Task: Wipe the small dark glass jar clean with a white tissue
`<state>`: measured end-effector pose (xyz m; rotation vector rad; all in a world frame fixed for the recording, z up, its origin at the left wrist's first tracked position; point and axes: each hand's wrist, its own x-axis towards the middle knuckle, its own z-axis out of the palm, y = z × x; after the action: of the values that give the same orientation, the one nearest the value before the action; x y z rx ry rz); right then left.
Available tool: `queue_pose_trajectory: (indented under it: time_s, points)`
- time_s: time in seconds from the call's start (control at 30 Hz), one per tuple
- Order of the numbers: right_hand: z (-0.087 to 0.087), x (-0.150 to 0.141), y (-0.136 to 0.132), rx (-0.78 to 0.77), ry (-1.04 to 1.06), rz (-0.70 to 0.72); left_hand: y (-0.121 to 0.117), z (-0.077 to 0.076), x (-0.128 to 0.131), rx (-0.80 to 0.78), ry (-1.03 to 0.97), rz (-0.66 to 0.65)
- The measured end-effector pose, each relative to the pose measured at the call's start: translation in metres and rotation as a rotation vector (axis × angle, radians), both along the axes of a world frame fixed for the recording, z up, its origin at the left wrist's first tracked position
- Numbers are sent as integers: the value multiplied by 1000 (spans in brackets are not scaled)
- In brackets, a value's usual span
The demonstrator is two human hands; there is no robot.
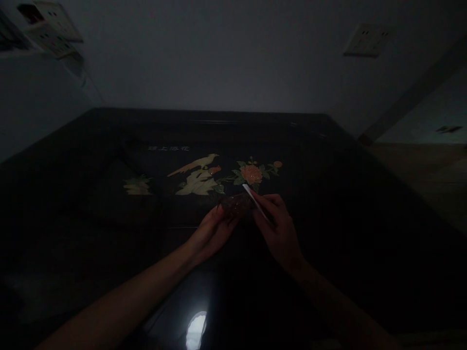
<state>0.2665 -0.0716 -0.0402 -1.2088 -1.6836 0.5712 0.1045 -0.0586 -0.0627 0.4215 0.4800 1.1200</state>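
Note:
My left hand is closed round a small, dark, see-through object with shiny glints; the dim light hides its exact kind. Close by on the right, my right hand pinches a thin white strip, seen nearly edge-on, which could be paper or cloth. The strip's lower part runs in beneath the fingers. It lies right beside the dark object, and I cannot tell whether the two touch. Both hands are over the glossy black tabletop.
Inlaid pictures of a bird on a rock and an orange flower decorate the tabletop. Beyond its far edge rises a pale wall with a socket plate. More sockets are at upper left. A bright reflection shows near the front.

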Motion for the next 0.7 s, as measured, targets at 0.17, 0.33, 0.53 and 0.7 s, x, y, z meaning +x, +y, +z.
queue_pose_trajectory:
  time_s: [0.17,0.33,0.53,0.7]
  points:
    - [-8,1,-3,140,-85,108,1,1,0,21,-21,-8]
    - [-11,5,-1,225,-181,146,-1,-4,-3,48,-24,-57]
    - [-11,9,2,318,-295,122,-4,-4,-2,19,4,-109]
    - [-11,5,1,324,-377,148,-6,-2,1,32,13,-127]
